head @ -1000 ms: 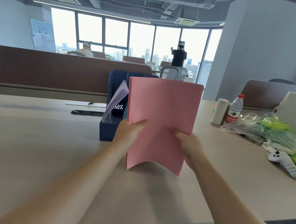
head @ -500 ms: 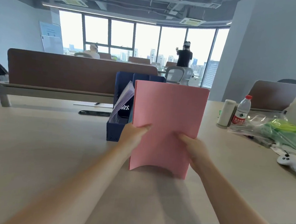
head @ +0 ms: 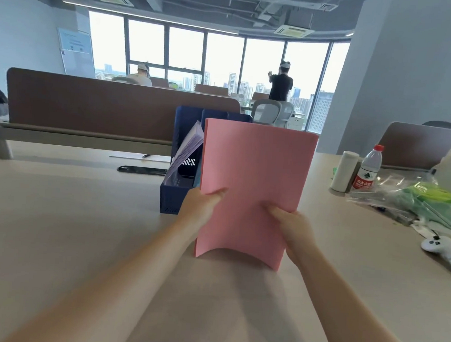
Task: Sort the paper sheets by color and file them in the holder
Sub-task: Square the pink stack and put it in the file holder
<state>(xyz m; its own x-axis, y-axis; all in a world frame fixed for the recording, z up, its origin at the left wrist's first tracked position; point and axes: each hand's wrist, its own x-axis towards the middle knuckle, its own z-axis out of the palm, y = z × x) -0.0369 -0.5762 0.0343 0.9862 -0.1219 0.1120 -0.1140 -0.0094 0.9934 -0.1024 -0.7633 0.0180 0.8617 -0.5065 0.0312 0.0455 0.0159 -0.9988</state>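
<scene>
Both hands, left hand (head: 203,209) and right hand (head: 293,227), clamp the pink sheets (head: 253,178) upright; light, floppy stuff, bowing below, best gripped along both side edges.

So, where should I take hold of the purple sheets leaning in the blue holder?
I would pinch the top edge of the purple sheets, coming from above-left. Only that part stands clear of the blue holder; the lower part sits inside it, and the pink sheets block the right side.
</scene>
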